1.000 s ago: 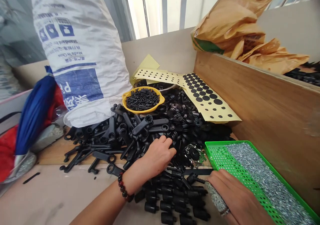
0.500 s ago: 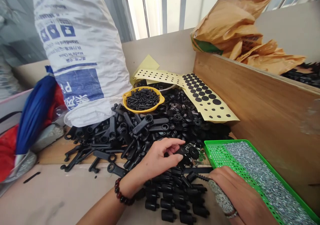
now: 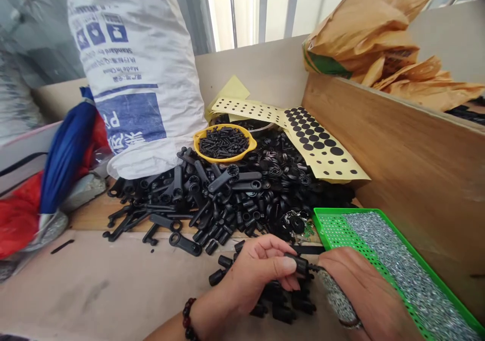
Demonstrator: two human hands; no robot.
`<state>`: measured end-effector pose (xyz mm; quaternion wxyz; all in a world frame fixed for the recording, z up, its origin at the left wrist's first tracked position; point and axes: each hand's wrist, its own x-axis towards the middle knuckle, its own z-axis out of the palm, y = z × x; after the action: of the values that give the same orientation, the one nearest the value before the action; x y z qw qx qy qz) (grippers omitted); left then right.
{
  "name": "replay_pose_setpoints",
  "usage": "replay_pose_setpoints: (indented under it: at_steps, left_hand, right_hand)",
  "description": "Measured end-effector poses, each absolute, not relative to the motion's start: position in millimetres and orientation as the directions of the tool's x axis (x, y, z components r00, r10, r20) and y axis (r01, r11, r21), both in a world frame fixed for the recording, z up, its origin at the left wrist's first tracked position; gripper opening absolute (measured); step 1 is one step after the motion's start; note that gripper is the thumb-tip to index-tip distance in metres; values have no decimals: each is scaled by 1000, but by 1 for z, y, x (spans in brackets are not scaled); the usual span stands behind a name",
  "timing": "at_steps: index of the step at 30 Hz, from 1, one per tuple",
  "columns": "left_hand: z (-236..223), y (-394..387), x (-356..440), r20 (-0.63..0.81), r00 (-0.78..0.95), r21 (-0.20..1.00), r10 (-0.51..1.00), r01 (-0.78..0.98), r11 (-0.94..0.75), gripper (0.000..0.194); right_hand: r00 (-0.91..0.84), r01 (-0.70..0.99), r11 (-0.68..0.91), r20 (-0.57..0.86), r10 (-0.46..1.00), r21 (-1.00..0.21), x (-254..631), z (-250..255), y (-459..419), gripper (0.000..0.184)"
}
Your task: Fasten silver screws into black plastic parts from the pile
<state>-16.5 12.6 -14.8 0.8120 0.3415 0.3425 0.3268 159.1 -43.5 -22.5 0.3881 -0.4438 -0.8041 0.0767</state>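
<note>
Fingers (image 3: pixel 271 245) of the left hand (image 3: pixel 250 270) close in a pinch on a black plastic cylinder (image 3: pixel 301 266), thumb on the near side, lower fingertips loosely curled beneath. The right hand (image 3: pixel 364 285) is curled almost shut, gripping a black ribbed screw (image 3: pixel 314 268) that points leftward to the cylinder's end; whether it has entered, I cannot tell. A speckled wrap (image 3: pixel 337 295) runs along this hand's near side. Below the left fingers, loose cylinders (image 3: pixel 282 313) lie on the tabletop (image 3: pixel 125 290). Beyond those fingers spread heaped crank handles (image 3: pixel 223 177), then a yellow bowl (image 3: pixel 253 144) of ribbed screws. Just beside the right fingers, a green perforated tray (image 3: pixel 328 225) bears small metal pieces (image 3: pixel 397 260).
</note>
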Motion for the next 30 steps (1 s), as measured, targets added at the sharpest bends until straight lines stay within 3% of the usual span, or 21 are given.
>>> replay_pose_setpoints:
  at_steps: [5, 11, 18, 22, 26, 28, 30]
  left_hand:
    - [-20, 6, -18, -338, 601, 805, 724, -214, 554, 38]
    - [-18, 2, -19, -316, 591, 844, 742, -182, 505, 41]
    - [-17, -1, -21, -278, 585, 893, 762, -135, 430, 44]
    - [-15, -4, -26, -169, 559, 975, 812, -27, 222, 35]
    - [-11, -4, -32, 61, 556, 961, 829, 193, -199, 19]
    - [-10, -3, -33, 115, 574, 923, 811, 240, -301, 18]
    - [-12, -3, -33, 94, 598, 933, 796, 226, -280, 21]
  right_hand:
    - [-354, 650, 647, 595, 722, -399, 160, -24, -45, 19]
    - [-396, 550, 575, 417, 818, -606, 161, -22, -50, 24]
    - [-386, 486, 560, 410, 826, -671, 155, -23, -52, 23]
    - [-343, 465, 524, 401, 850, -713, 150, -22, -52, 28]
    - [-311, 405, 433, 324, 894, -805, 145, -27, -51, 37]
    - [-301, 413, 496, 400, 866, -763, 144, -34, -50, 40]
    - [-253, 494, 578, 528, 810, -650, 142, -43, -50, 42]
